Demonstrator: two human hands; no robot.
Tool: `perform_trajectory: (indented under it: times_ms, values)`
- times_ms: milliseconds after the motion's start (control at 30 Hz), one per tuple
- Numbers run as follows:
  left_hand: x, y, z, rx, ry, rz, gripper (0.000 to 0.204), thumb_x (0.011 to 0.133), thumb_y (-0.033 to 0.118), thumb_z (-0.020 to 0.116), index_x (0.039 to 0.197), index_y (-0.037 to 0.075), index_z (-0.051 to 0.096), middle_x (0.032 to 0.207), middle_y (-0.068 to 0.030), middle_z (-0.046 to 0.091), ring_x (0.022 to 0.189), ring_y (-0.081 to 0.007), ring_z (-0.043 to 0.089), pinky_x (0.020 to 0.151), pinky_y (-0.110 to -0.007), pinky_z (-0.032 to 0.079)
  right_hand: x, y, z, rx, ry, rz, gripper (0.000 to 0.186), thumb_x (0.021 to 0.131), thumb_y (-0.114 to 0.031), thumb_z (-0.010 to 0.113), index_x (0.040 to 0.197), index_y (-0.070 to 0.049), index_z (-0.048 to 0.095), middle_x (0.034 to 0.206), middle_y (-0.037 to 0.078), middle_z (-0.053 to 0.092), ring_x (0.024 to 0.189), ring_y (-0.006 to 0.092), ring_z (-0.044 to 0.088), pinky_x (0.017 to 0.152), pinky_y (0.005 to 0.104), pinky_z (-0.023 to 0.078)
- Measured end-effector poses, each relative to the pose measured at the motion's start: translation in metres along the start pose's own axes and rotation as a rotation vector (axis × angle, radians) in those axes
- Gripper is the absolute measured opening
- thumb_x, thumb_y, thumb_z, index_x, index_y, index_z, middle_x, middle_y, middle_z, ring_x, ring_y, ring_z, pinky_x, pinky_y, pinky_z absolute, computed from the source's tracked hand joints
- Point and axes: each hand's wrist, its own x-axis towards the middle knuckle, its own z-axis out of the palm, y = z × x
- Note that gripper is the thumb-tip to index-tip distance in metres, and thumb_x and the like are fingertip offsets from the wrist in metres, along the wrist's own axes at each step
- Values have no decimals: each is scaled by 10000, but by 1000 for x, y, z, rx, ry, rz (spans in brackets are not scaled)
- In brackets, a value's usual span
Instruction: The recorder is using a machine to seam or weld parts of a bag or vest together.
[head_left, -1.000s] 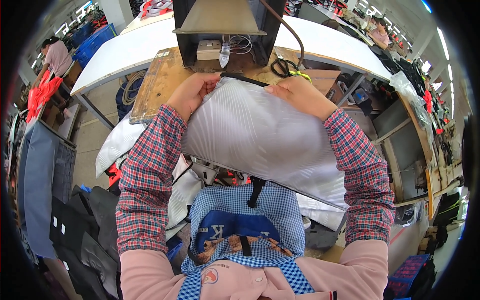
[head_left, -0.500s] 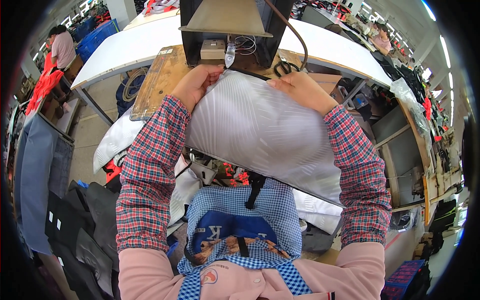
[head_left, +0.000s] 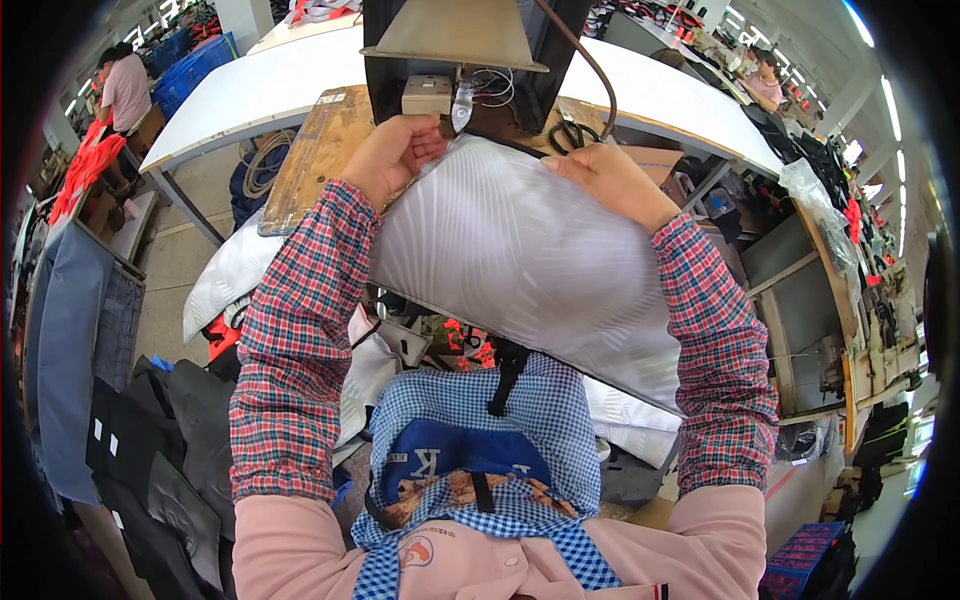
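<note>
A pale grey, shiny striped fabric panel (head_left: 520, 230) with black edging is stretched between my hands and hangs toward my lap. My left hand (head_left: 400, 158) is closed at its upper left corner, fingers curled, with a small dark piece showing beside the fingertips. That corner lies just under the clear, pointed tip (head_left: 462, 108) of a machine (head_left: 455, 40) with a black frame and a beige guard. My right hand (head_left: 612, 182) pinches the upper right edge between thumb and fingers. Black-handled scissors (head_left: 573, 135) lie just beyond it.
The machine stands on a worn wooden board (head_left: 305, 165), with white tables (head_left: 250, 95) behind. Dark cut pieces (head_left: 185, 450) are heaped at lower left. A metal-and-wood stand (head_left: 810, 300) is at right. Several people work farther off, one person (head_left: 126, 90) at far left.
My left hand has shifted slightly up, closer to the machine's tip, and the dark piece by its fingertips shows more clearly. My right hand has moved slightly right, still pinching the panel.
</note>
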Motion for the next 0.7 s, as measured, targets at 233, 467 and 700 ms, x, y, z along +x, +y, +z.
perform_trajectory:
  times_ms: [233, 467, 700]
  values:
    - [-72, -10, -37, -40, 34, 84, 162, 918, 185, 616, 874, 44, 549, 778, -23, 553, 780, -203, 646, 715, -308, 560, -73, -1, -1, 163, 176, -215, 465, 957, -356, 572, 771, 69, 543, 599, 112, 342, 539, 190, 338, 527, 356, 354]
    - [-176, -100, -141, -19, 250, -88, 175, 903, 236, 648, 904, 71, 590, 791, -11, 570, 750, -183, 633, 668, -296, 535, -248, 38, -66, 117, 289, 317, 415, 991, -315, 505, 864, 67, 609, 662, 29, 521, 653, 75, 462, 585, 296, 416]
    - [-239, -194, -193, -116, 400, -362, 155, 893, 231, 662, 874, 83, 617, 762, -14, 601, 707, -166, 621, 640, -280, 544, -399, 119, -211, -163, 624, 782, 534, 984, -417, 468, 1112, 79, 616, 892, 147, 682, 812, 143, 583, 773, 299, 461]
